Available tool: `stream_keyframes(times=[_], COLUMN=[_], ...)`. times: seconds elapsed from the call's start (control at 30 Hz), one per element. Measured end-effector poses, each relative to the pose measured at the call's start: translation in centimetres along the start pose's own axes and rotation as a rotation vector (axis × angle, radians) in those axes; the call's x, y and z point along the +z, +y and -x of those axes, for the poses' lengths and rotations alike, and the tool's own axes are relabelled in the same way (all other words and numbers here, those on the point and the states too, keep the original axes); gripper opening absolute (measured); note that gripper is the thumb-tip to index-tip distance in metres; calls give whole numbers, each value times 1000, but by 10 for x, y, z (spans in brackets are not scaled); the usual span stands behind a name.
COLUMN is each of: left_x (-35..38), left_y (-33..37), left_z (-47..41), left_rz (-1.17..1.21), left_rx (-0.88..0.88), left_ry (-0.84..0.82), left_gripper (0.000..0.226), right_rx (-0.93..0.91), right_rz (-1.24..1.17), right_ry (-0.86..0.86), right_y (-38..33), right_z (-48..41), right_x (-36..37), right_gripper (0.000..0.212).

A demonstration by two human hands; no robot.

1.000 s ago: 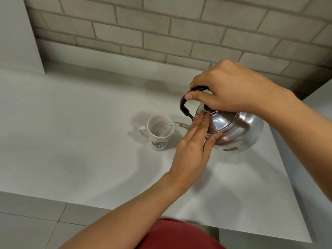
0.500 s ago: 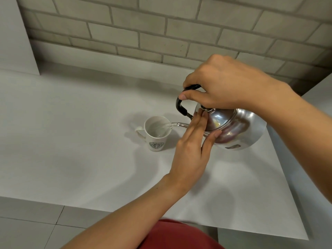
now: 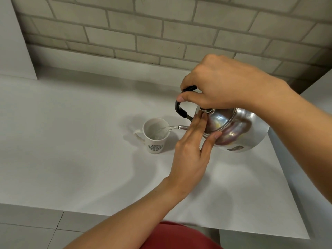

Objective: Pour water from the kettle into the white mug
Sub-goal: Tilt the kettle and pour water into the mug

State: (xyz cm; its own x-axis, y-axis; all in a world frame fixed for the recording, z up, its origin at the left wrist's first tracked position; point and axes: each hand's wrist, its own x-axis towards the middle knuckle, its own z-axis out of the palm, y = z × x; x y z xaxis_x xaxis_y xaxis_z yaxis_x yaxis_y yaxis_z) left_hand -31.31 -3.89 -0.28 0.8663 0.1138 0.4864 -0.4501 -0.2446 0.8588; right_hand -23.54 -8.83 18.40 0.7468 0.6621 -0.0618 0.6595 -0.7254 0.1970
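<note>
A shiny steel kettle [image 3: 239, 130] hangs tilted to the left above the white counter [image 3: 71, 150]. My right hand [image 3: 221, 83] grips its black handle [image 3: 180, 109] from above. My left hand [image 3: 193, 148] lies flat against the kettle's lid and front, fingers stretched out. The thin spout [image 3: 177, 127] reaches over the rim of the white mug [image 3: 156, 139], and a stream of water runs from it into the mug. The mug stands upright on the counter with its handle to the left and a dark round emblem on its near side.
A grey brick wall [image 3: 161, 33] backs the counter. A white panel [image 3: 14, 42] stands at the far left. The counter's front edge runs along the bottom, with floor tiles [image 3: 27, 230] below. A second white surface [image 3: 319, 105] adjoins on the right.
The kettle has tipped further toward the mug and water keeps flowing into it. Both hands hold the same grip; the view has shifted slightly.
</note>
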Motion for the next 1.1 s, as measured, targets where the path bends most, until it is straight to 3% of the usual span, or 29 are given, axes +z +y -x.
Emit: stream_keyframes(times=[1.1], left_x=[-5], left_y=[1], left_z=[-5], left_rz=[55], left_rx=[-56], left_ry=[73], left_gripper=[55], right_rx=[-37], right_rz=[44], right_ry=[-50], right_y=[-8], right_z=[-24], right_x=[-3], right_gripper=[43])
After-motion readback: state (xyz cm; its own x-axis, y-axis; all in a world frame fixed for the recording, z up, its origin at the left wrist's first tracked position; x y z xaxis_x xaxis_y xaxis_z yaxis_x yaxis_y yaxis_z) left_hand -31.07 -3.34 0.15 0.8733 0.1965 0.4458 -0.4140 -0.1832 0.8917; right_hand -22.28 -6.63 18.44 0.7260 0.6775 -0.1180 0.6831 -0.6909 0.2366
